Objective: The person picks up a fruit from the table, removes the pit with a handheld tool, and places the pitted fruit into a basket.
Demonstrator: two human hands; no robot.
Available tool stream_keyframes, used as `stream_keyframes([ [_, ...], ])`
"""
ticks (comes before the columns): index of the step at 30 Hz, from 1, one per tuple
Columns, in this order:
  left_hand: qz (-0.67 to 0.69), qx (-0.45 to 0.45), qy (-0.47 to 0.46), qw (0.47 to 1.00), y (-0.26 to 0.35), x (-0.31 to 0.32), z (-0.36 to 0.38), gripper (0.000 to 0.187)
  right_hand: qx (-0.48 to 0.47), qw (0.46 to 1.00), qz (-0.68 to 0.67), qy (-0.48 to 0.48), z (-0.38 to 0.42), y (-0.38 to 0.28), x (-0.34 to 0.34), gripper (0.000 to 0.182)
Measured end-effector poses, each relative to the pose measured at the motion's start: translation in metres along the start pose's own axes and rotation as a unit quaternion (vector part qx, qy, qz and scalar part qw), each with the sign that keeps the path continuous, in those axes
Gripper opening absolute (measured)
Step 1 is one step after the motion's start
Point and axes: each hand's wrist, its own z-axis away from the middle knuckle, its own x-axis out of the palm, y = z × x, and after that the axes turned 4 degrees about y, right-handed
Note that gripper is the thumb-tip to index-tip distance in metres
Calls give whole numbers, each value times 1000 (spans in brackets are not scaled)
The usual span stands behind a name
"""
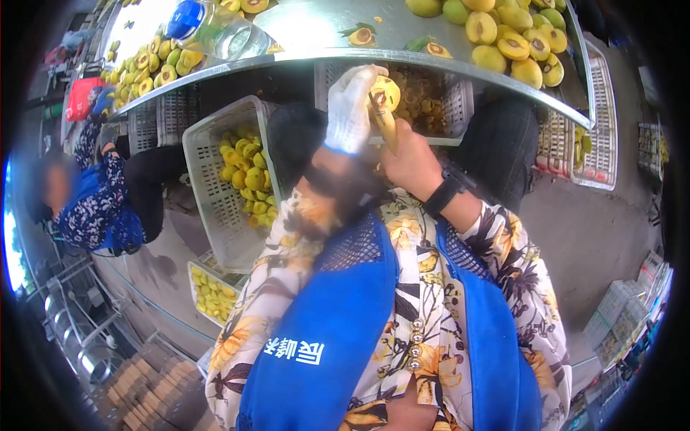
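My left hand (350, 108), in a white knit glove, is closed around a yellow peach half (387, 93) whose cut face shows a brown pit hollow. My bare right hand (411, 161), with a dark band at its wrist, grips a small pitting tool (386, 128) with a yellowish handle. The tool's tip meets the cut face of the peach; its exact shape is partly hidden by fingers and fruit. Both hands are together just below the metal table edge. Beneath them stands a white crate (454, 108) with brownish-yellow pieces (420, 100) in it.
Peach halves (517, 43) are heaped on the metal table (323, 32) at right and left, near a blue-capped bottle (230, 34). A white crate of yellow fruit (219, 187) stands at my left. Farther left sits another person (108, 187). More crates (575, 144) stand at right.
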Motion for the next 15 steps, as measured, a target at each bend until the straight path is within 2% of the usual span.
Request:
stream_keyframes([
  [3,65,-45,-11,997,-1,3,-10,27,-32,998,44,21,-2,-1,-8,28],
  [7,84,89,36,992,0,21,4,35,-59,996,17,59,1,-6,-4,27],
  [8,72,68,54,994,-3,19,3,37,-57,997,9,59,3,-6,-2,26],
  [10,166,-68,45,983,-4,13,-2,36,-45,998,-11,40,1,-5,0,26],
  [12,248,-200,11,948,-2,6,-11,36,-35,999,-26,25,0,-3,2,25],
  [15,255,-245,-22,935,5,6,-13,36,-41,997,-56,17,-1,4,10,23],
])
